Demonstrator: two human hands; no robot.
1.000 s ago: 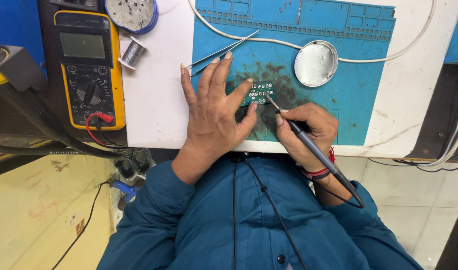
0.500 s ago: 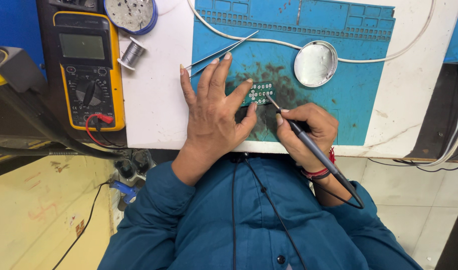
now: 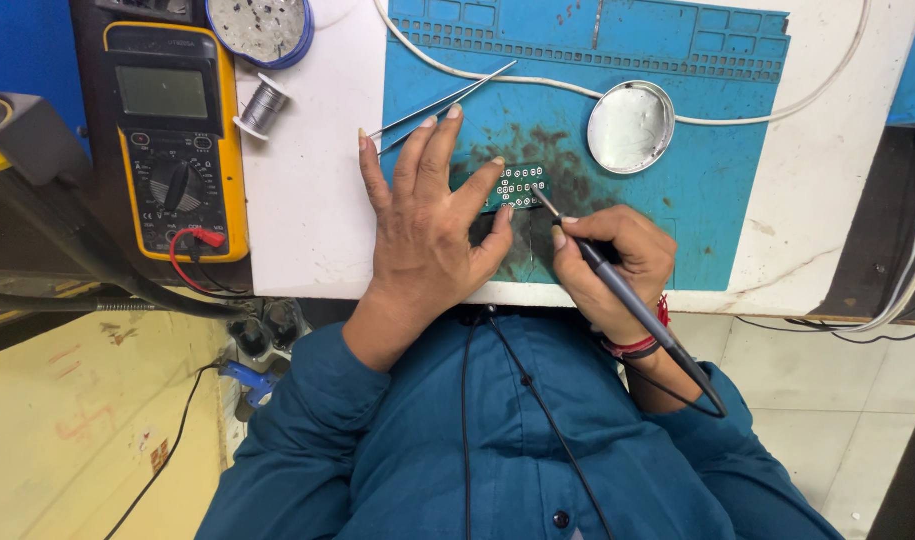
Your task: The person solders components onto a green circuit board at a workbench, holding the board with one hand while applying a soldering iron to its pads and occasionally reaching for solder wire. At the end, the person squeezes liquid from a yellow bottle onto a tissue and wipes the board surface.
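A small green circuit board [image 3: 518,186] lies on the blue work mat [image 3: 717,150] near the table's front edge. My left hand [image 3: 427,220] rests flat on the mat, fingers spread, its index finger and thumb pressing the board's left side. My right hand [image 3: 612,255] grips a black soldering iron [image 3: 617,290] like a pen, its tip touching the board's right edge. The iron's cord runs back over my right wrist.
Steel tweezers [image 3: 442,100] lie just beyond my left fingertips. A round metal tin lid [image 3: 630,127] sits on the mat's right half. A yellow multimeter [image 3: 172,140], a solder spool [image 3: 260,106] and a round dish [image 3: 259,25] stand at the left. A white cable [image 3: 757,115] crosses the mat.
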